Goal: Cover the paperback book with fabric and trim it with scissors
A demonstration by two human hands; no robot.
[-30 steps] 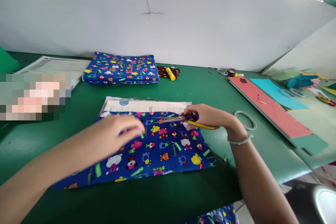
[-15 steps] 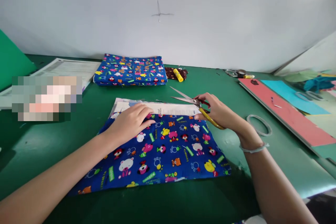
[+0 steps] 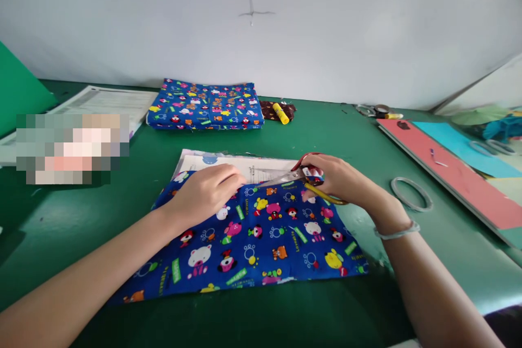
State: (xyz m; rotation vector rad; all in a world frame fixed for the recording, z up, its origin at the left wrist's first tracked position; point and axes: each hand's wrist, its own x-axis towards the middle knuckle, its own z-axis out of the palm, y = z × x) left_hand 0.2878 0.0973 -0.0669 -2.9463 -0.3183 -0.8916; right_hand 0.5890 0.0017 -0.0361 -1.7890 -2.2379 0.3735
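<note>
Blue cartoon-print cloth [image 3: 261, 244] lies spread on the green table, partly over a printed paper sheet [image 3: 228, 163]. My left hand [image 3: 210, 190] rests at the cloth's upper edge, its thumb and fingertips pinched together on that edge. In my right hand [image 3: 330, 174] are scissors [image 3: 285, 176] with red and yellow handles. Their blades point left, low over the line where cloth and paper meet, with the tips near my left fingertips. The blades look slightly apart.
Folded blue cloth [image 3: 207, 104] sits at the back beside a yellow glue stick [image 3: 281, 113] on brown fabric. To the right are a clear ring [image 3: 411, 194], a red board [image 3: 452, 174] and blue paper [image 3: 468, 147]. Printed sheets [image 3: 118, 100] lie at the left, near a blurred patch.
The scissors have come down from above the paper to the cloth's edge, and their blades have closed partly. My left fingers have drawn together on the cloth. The view has shifted slightly.
</note>
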